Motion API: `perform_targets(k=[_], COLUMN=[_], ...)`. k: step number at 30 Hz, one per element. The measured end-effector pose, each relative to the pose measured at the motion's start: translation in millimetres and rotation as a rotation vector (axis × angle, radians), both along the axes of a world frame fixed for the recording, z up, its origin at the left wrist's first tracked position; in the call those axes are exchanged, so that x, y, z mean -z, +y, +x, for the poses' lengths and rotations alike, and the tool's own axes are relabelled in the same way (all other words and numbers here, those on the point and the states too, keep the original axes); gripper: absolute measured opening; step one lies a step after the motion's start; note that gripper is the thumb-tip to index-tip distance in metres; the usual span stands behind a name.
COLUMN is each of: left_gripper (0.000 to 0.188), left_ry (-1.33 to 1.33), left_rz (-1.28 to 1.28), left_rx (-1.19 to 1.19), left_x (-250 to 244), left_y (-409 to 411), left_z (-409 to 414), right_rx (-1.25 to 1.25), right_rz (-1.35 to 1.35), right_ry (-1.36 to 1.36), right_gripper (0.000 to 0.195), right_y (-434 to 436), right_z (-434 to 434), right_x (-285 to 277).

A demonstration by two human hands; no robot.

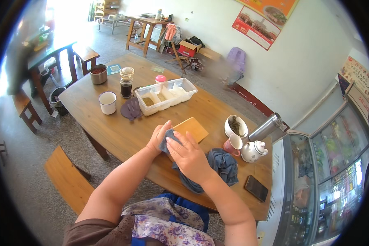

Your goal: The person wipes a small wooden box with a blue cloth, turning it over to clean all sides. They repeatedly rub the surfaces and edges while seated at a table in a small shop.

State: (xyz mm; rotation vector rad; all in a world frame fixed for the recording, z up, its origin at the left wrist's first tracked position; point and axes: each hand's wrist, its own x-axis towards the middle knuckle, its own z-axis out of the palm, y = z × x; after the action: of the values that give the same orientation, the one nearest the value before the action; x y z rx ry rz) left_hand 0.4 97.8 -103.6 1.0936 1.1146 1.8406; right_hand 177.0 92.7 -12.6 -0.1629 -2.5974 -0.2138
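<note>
In front of me a light wooden block or box [192, 127] is held over the near side of the wooden table. My left hand [157, 137] grips its left end. A grey-blue cloth [166, 141] lies against that end, and my right hand [187, 153] presses it there with fingers stretched out. Part of the block is hidden by my hands and the cloth. Just right of my right hand lies a crumpled grey-blue towel [223, 167] on the table. Whether the cloth and the towel are one piece is hidden.
On the table [126, 138] stand a divided plastic seasoning box [166, 103], a white mug [107, 103], a glass jar [126, 87] and a metal pot [98, 77]. To the right are a bowl [236, 126], pink cup [232, 144], teapot [253, 151], steel flask [266, 126] and phone [256, 188].
</note>
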Motion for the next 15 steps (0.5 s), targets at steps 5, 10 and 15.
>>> perform_targets(k=[5,10,15], left_gripper=[0.055,0.053,0.053], left_ry=[-0.089,-0.035,0.014], left_rz=[-0.053,-0.045,-0.048], left_rx=[0.096,0.003,0.010], left_x=[5,6,4], left_y=[5,5,3], left_z=[-5,0,-1], right_rx=[0.031,0.045,0.054], right_rz=[0.128,0.146,-0.038], right_ry=[-0.025,-0.039,0.082], right_gripper=[0.028,0.026,0.027], right_y=[-12,-17,-17], right_z=[19,43,71], right_x=[9,15,20])
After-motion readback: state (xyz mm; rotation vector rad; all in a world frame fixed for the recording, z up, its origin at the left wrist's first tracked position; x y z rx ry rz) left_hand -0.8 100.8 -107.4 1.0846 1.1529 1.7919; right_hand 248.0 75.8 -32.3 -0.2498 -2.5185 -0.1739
